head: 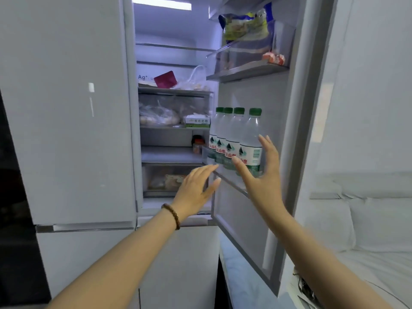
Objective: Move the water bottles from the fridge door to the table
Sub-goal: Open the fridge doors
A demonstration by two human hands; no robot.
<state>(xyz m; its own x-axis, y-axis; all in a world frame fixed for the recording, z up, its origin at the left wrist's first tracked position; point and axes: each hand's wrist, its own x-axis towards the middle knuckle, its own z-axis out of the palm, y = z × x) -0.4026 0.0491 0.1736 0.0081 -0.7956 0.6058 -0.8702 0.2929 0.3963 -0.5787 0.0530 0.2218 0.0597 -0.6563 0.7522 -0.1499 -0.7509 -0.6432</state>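
Several clear water bottles [236,134] with green caps and green-and-white labels stand upright in a row in the lower shelf of the open fridge door [252,219]. My right hand [260,172] is open, its fingers spread around the nearest bottle [250,139], thumb in front of the label and fingers at its right side, close to it or just touching. My left hand [196,190], with a bead bracelet at the wrist, is open just below and left of the row, near the shelf's front rail.
The fridge interior [171,121] holds bagged food, a small carton and jars on its shelves. An upper door shelf [247,70] carries a food bag. The left fridge door [66,108] is closed. A white sofa [367,219] lies to the right.
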